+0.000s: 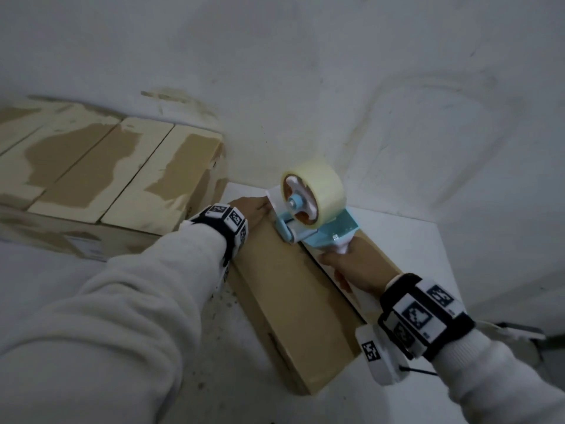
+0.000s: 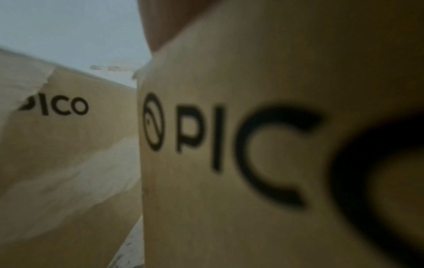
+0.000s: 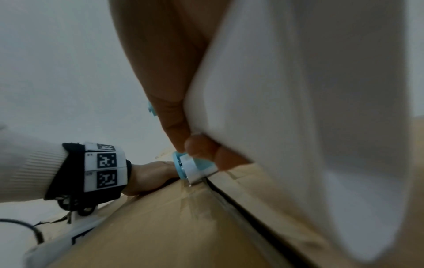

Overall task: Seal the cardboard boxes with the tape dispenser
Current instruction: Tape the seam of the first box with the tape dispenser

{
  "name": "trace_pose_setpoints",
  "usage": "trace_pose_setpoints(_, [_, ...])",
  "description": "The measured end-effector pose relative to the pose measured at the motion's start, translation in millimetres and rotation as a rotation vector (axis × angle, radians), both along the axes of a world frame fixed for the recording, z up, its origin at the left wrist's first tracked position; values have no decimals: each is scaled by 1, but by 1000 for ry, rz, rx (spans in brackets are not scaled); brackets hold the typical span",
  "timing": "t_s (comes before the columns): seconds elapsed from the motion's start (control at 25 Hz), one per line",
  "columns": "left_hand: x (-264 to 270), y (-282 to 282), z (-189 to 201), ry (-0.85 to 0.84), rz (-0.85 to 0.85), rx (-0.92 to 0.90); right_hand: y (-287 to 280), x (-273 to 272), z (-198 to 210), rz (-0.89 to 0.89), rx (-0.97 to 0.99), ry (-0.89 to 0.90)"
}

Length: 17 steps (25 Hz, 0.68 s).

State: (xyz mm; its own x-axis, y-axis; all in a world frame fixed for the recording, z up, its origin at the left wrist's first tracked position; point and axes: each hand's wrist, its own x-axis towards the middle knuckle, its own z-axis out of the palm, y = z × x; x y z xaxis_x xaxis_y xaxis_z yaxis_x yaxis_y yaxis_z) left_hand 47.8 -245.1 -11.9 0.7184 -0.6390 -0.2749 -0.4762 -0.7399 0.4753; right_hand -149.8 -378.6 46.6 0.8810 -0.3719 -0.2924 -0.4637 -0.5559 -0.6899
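Two boxes read "PICO": near box [image 2: 252, 145] under L hand [image 1: 249, 206], fingers flat; R hand [image 1: 351, 263] wraps tape dispenser [image 1: 312, 209] handle. White floor [image 1: 412, 240], wall beyond.

Dim, soft, blurred wrist close-ups

A bare packing or storage room: scuffed white walls [image 1: 336, 71], taped PICO cartons [image 1: 101, 166] stacked at left.
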Motion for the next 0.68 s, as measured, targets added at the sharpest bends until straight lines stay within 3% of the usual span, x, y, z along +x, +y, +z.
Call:
trace_pose_setpoints(0.24, [1, -2, -2, 35, 18, 16, -18, -97, -25, -174, 241, -91])
trace_pose_setpoints(0.32, [2, -2, -2, 29, 20, 39, -19, -115, -37, -195, 243, -88])
trace_pose_setpoints(0.52, [-13, -9, 12, -87, 7, 186, -20, -119, -59, -161, 198, -187])
trace_pose_setpoints(0.6, [-32, -4, 26, -193, 49, 153, -17, -112, -57, -133, 190, -215])
trace_pose_setpoints(0.68, [-70, 6, 38, -256, -18, 50, -16, -94, -53, -120, 172, -230])
